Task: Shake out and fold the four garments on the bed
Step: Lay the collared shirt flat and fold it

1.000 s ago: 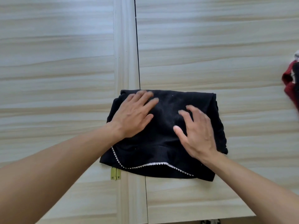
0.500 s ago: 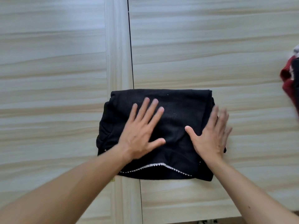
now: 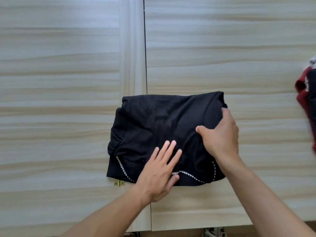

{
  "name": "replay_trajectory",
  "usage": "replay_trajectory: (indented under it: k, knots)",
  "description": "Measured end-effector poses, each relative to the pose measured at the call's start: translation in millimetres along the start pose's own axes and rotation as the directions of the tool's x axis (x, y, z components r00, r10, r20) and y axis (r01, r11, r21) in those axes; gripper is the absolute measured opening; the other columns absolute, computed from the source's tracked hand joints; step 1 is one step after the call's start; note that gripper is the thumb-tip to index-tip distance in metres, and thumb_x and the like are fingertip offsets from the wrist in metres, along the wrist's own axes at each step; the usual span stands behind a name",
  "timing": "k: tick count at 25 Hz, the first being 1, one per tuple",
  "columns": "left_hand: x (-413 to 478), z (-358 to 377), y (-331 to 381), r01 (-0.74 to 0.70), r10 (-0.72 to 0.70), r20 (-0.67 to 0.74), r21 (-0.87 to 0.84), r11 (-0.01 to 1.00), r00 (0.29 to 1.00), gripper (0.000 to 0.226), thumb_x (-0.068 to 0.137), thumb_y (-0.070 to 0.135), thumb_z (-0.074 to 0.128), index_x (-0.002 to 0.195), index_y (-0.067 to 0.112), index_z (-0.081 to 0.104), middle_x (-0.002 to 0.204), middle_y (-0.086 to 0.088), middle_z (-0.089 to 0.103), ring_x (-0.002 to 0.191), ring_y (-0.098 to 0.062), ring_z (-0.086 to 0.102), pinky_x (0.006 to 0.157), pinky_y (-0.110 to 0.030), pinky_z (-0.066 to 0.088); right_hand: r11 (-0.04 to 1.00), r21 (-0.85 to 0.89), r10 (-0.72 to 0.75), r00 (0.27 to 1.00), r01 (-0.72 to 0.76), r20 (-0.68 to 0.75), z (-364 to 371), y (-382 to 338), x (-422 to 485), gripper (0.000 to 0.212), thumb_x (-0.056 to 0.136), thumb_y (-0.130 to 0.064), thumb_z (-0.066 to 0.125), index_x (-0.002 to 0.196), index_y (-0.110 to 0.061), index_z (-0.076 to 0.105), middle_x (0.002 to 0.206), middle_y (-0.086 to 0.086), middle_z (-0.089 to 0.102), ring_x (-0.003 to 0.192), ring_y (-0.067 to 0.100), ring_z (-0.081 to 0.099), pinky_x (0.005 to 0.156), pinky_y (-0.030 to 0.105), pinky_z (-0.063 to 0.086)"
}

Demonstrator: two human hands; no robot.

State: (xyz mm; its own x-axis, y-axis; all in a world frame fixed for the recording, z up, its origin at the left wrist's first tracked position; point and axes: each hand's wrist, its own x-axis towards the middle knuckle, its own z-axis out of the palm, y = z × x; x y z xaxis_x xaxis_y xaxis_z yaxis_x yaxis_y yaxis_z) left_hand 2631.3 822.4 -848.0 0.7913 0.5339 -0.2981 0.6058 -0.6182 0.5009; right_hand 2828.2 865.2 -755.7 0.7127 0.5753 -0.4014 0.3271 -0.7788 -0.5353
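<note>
**Changes from half a second ago**
- Right hand point(image 3: 220, 135): then flat with fingers spread on the right part of the black garment point(image 3: 153, 127). Now it grips that garment's right edge, thumb on top and fingers point(image 3: 227, 115) curled round the fold.
- Left hand point(image 3: 159, 173): then flat near the middle of the cloth. Now it has slid back toward the near hem. It is still flat, fingers straight and slightly spread, thumb beside the white trim point(image 3: 189, 176).
- Black garment: remains a folded rectangle. Its top surface now shows diagonal creases running toward the right hand, and its left side is bunched into small folds.

**Position of the task item**
- Black garment: lies on the bed point(image 3: 239, 48), in the lower middle of the view, across the dark gap point(image 3: 145, 48) between two pale wood-grain boards.

**Surroundings**
- Red garment point(image 3: 302, 98): at the far right edge, well apart from the black one, partly cut off by the frame and blurred.
- Brass hinge point(image 3: 119, 182): just beside the black garment's near left corner.

**Obstructions**
- Both forearms cross the near boards. The left hand covers part of the trim and hem.
</note>
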Motion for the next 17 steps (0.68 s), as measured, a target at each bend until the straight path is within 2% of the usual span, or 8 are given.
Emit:
replay_trajectory:
  k: [2,4,6,9,11,13,15,17]
  knots:
    - [-24.7,0.8,-2.2,0.028,-0.043,-0.063,-0.221,0.975,0.997,0.061,0.098,0.027,0.041,0.157,0.016,0.033,0.168,-0.004,0.021,0.157,-0.019,0.01,0.125,-0.042,0.021,0.973,-0.018,-0.226,0.971,0.228,0.081,0.3,-49.3,-39.1,0.074,0.075,-0.019,0.075,0.141,-0.024,0.043,0.122,0.006,0.066,0.111,0.033,0.062,0.093,0.04,0.051]
    - [-45.3,-13.0,-19.3,0.161,-0.335,-0.285,-0.496,0.853,0.898,0.044,0.084,0.011,0.048,0.125,0.015,0.063,0.135,-0.001,0.059,0.13,-0.023,0.052,0.106,-0.045,0.045,0.911,0.013,-0.394,0.861,0.412,0.322,17.0,-80.6,-73.4,0.085,0.076,-0.029,0.072,0.15,-0.033,0.029,0.13,0.002,0.059,0.11,0.03,0.062,0.094,0.041,0.052]
    - [-61.4,-36.6,-54.6,0.333,-0.729,-0.375,-0.706,0.625,0.573,0.028,0.079,0.006,0.045,0.098,0.017,0.062,0.103,-0.004,0.063,0.1,-0.032,0.061,0.086,-0.05,0.05,0.871,0.07,-0.451,0.732,0.487,0.511,42.7,-89.1,-95.1,0.079,0.083,-0.036,0.064,0.151,-0.039,0.024,0.135,-0.005,0.05,0.112,0.027,0.061,0.095,0.046,0.052]
    - [-64.4,-91.3,-102.0,0.484,-0.833,-0.51,-0.685,0.544,0.215,0.029,0.075,0.002,0.04,0.097,0.01,0.058,0.101,-0.006,0.054,0.098,-0.035,0.055,0.087,-0.039,0.044,0.834,0.019,-0.516,0.766,0.552,0.383,77.3,-62.4,-91.5,0.052,0.093,-0.025,0.053,0.144,-0.026,0.044,0.134,-0.005,0.05,0.117,0.021,0.056,0.094,0.046,0.051]
    - [-32.6,-123.0,-103.6,0.381,-0.678,-0.656,-0.564,0.732,0.331,0.029,0.075,-0.003,0.045,0.099,0.006,0.06,0.103,-0.004,0.052,0.102,-0.033,0.054,0.09,-0.036,0.041,0.836,-0.086,-0.51,0.825,0.542,0.244,97.5,-30.3,-80.4,0.052,0.094,-0.02,0.053,0.145,-0.018,0.047,0.148,0.002,0.044,0.136,0.022,0.043,0.105,0.045,0.046]
    - [15.4,-134.4,-90.3,0.171,-0.34,-0.694,-0.303,0.937,0.634,0.029,0.084,0.002,0.053,0.11,0.009,0.066,0.116,-0.005,0.059,0.116,-0.03,0.053,0.101,-0.042,0.042,0.815,-0.204,-0.493,0.834,0.542,0.248,118.6,0.7,-77.4,0.065,0.094,-0.028,0.056,0.154,-0.015,0.034,0.164,0.011,0.022,0.153,0.029,0.017,0.121,0.049,0.028]
    - [59.9,-121.8,-89.9,-0.019,0.045,-0.45,0.062,0.998,0.892,0.041,0.098,0.027,0.05,0.136,0.016,0.059,0.149,-0.007,0.051,0.143,-0.029,0.039,0.118,-0.044,0.03,0.771,-0.273,-0.484,0.808,0.575,0.335,134.7,25.8,-87.0,0.078,0.096,-0.045,0.052,0.16,-0.019,0.018,0.169,0.011,-0.003,0.156,0.028,-0.007,0.126,0.052,0.008]
    - [87.2,-101.0,-114.1,-0.063,0.11,-0.141,0.303,0.951,0.984,0.061,0.103,0.05,0.031,0.157,0.02,0.035,0.167,-0.006,0.026,0.157,-0.026,0.012,0.127,-0.046,0.009,0.713,-0.349,-0.485,0.787,0.608,0.381,148.6,54.1,-95.5,0.079,0.097,-0.055,0.043,0.162,-0.023,0.011,0.17,0.008,-0.01,0.156,0.026,-0.013,0.124,0.058,0.006]
